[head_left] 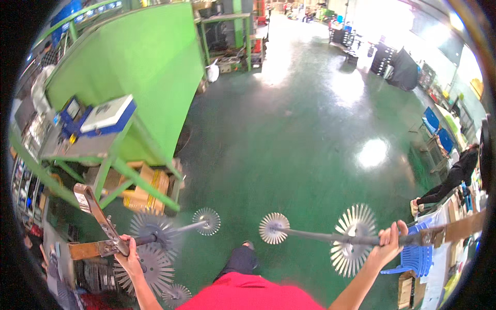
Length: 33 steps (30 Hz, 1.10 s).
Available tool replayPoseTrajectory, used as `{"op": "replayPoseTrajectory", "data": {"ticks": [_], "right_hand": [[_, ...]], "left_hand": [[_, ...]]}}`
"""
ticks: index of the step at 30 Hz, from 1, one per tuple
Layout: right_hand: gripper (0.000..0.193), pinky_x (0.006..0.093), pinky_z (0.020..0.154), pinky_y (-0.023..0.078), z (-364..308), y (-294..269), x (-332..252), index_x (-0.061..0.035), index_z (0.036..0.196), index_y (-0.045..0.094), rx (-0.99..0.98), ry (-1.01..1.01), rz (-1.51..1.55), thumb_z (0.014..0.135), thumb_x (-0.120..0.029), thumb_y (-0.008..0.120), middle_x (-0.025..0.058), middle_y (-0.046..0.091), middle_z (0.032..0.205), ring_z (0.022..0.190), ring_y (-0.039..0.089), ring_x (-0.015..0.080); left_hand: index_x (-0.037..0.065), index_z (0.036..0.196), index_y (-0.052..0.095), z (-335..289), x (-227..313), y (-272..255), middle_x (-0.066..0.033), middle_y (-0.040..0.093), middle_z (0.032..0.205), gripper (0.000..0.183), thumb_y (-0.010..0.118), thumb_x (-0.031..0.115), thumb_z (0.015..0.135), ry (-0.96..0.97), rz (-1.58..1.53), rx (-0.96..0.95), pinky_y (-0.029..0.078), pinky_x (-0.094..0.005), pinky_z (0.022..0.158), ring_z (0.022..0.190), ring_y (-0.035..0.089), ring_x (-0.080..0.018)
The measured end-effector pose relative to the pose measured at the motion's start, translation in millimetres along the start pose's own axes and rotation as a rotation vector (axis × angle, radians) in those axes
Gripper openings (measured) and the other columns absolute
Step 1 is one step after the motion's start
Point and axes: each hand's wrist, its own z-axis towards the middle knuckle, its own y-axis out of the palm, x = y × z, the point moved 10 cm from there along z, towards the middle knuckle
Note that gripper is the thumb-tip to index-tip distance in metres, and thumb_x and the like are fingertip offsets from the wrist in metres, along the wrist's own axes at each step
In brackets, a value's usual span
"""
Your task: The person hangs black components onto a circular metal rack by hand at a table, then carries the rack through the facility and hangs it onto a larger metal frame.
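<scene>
My left hand (129,256) is closed around the bar of a metal rack with a copper-coloured hooked strap (98,214). Attached to this rack are several silvery slotted discs (146,269), some blurred. My right hand (389,245) wraps around a grey rod (315,235) held out nearly level. This rod carries a small slotted disc (274,228) at its inner end and a larger slotted disc (353,240) beside my hand. Past my right hand, the rod joins a flat copper-coloured bar (460,227). The two racks are apart, one on each side of my body.
A green-framed workbench (82,147) bearing a blue and white box (108,114) stands left, against a large green panel (134,57). Cardboard boxes (147,188) sit beneath. At right are a blue plastic chair (416,258) and a person in dark clothes (454,175). Glossy green floor (279,139) stretches ahead.
</scene>
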Motion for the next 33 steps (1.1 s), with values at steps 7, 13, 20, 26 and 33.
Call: {"op": "replayPoseTrajectory", "data": {"ticks": [7, 13, 20, 26, 33], "right_hand": [[0.014, 0.0189, 0.043, 0.021, -88.0, -138.0, -30.2, -0.0029, 0.092, 0.055, 0.375, -0.139, -0.129, 0.079, 0.0, 0.058, -0.0052, 0.031, 0.055, 0.047, 0.026, 0.0036], [0.014, 0.0178, 0.047, 0.023, -161.4, -211.1, -118.6, -0.0029, 0.092, 0.056, 0.559, -0.336, -0.276, 0.079, -0.004, 0.059, -0.0053, 0.034, 0.061, 0.05, 0.026, 0.0037], [0.02, 0.018, 0.048, 0.026, -220.8, -266.6, -155.8, 0.0013, 0.097, 0.059, 0.749, -0.486, -0.396, 0.078, -0.004, 0.061, -0.0034, 0.046, 0.065, 0.05, 0.028, 0.0039], [0.004, 0.0185, 0.045, 0.022, -152.2, -242.1, -116.3, -0.0038, 0.082, 0.063, 0.747, -0.438, -0.512, 0.079, -0.006, 0.061, -0.0051, 0.051, 0.072, 0.052, 0.029, 0.003], [0.005, 0.0186, 0.041, 0.02, -22.6, -132.0, -55.2, -0.0039, 0.076, 0.057, 0.628, -0.401, -0.47, 0.08, -0.002, 0.059, -0.0029, 0.047, 0.067, 0.049, 0.03, 0.0028]], "left_hand": [[0.006, 0.089, 0.052, 32.2, -6.2, 21.7, 0.0001, 0.055, 0.088, 0.013, 0.059, 0.003, 0.079, 0.089, -0.183, -0.23, 0.029, -0.0176, 0.04, 0.05, 0.039, -0.0027], [0.007, 0.091, 0.047, 46.0, 3.7, 58.4, -0.0031, 0.053, 0.092, 0.022, 0.057, -0.006, 0.075, 0.102, -0.325, -0.474, 0.032, -0.0176, 0.042, 0.054, 0.041, -0.0039], [0.007, 0.091, 0.046, 49.9, 21.9, 78.4, -0.0046, 0.052, 0.093, 0.026, 0.055, -0.009, 0.073, 0.161, -0.375, -0.528, 0.034, -0.0172, 0.043, 0.053, 0.041, -0.0047], [0.007, 0.091, 0.046, 43.1, 56.9, 111.1, -0.0062, 0.053, 0.093, 0.025, 0.054, -0.008, 0.073, 0.256, -0.413, -0.48, 0.035, -0.0175, 0.044, 0.051, 0.042, -0.0059], [0.006, 0.092, 0.045, 41.3, 78.5, 215.0, -0.0058, 0.053, 0.093, 0.027, 0.054, -0.01, 0.071, 0.22, -0.409, -0.404, 0.035, -0.0163, 0.043, 0.054, 0.042, -0.0044]]}}
